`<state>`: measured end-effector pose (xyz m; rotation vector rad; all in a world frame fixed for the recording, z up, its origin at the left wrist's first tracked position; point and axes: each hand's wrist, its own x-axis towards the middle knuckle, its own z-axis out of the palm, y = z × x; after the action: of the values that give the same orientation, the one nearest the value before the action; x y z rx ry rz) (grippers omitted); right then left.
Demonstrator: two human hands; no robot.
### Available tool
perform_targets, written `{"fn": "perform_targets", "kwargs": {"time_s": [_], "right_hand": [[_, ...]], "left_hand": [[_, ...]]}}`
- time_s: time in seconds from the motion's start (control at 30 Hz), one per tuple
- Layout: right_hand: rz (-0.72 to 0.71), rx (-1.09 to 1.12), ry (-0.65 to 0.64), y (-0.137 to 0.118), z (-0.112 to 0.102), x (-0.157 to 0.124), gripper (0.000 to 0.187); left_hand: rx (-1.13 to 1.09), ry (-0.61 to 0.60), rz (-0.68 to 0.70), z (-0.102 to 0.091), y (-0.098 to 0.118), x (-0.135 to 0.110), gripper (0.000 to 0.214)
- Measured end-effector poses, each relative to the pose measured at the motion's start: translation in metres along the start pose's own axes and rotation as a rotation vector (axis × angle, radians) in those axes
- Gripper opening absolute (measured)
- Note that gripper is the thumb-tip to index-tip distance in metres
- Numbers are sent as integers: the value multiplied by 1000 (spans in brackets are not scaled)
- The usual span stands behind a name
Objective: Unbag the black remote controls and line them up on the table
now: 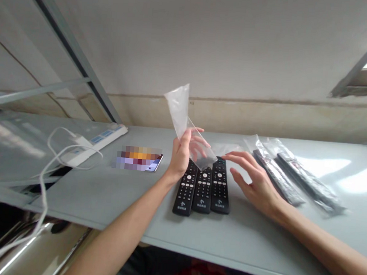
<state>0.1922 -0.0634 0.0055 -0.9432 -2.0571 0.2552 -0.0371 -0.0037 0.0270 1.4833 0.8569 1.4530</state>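
Note:
My left hand (182, 152) grips a clear plastic bag (178, 111) between thumb and fingers, its upper end standing up and its lower end hanging over the remotes. Under it, side by side on the table, lie three black remote controls: a left one (184, 195), a middle one (203, 195) and a right one (221, 194). My right hand (253, 178) is open, fingers spread, its fingertips close to the top of the right remote; whether they touch it I cannot tell. Two bagged remotes (276, 177) (308, 178) rest farther right.
More clear plastic (229, 149) lies flat behind the remotes. A phone (153, 164), partly blurred out, is on the left. Beyond it sits a white power strip (106, 137) with a looping white cable (42, 185). A wall bounds the grey table (101, 198) at the back.

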Motion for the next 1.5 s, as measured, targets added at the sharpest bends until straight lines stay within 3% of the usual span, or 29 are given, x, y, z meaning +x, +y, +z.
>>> {"fn": "perform_targets", "kwargs": {"time_s": [0.07,0.17,0.33,0.53,0.6,0.7,0.8,0.87,0.97,1.07,1.2,1.33,1.5], "right_hand": [[-22,26,-151,-6,1,-2,43],[3,35,-199,-8,4,-5,54],[7,17,-84,-2,8,-5,62],[-111,16,118,-5,1,-1,33],[-113,13,140,-6,0,1,26],[-100,28,111,-5,0,2,23],[-64,32,107,-4,2,2,20],[-37,22,136,-4,1,3,22],[-17,14,178,-5,-1,6,27],[-3,16,206,-3,-2,7,30],[25,2,240,2,-4,7,31],[35,45,265,3,-5,6,29],[62,190,294,1,-2,4,27]], "left_hand": [[-69,-54,-69,0,-1,1,51],[-138,-96,-92,2,-2,1,50],[-180,-153,-102,5,-1,-1,48],[-233,-192,-125,10,0,-4,72],[-230,-158,-115,9,-2,-4,70],[-180,21,-63,3,-10,-1,59],[-4,227,42,-4,-19,3,63],[163,248,141,-8,-21,4,64],[434,99,329,-9,-14,1,56],[626,-163,479,-10,-3,-2,55],[785,-432,584,-13,4,-1,81],[908,-532,616,-15,0,4,95],[1053,-487,644,-17,-8,6,60]]}}
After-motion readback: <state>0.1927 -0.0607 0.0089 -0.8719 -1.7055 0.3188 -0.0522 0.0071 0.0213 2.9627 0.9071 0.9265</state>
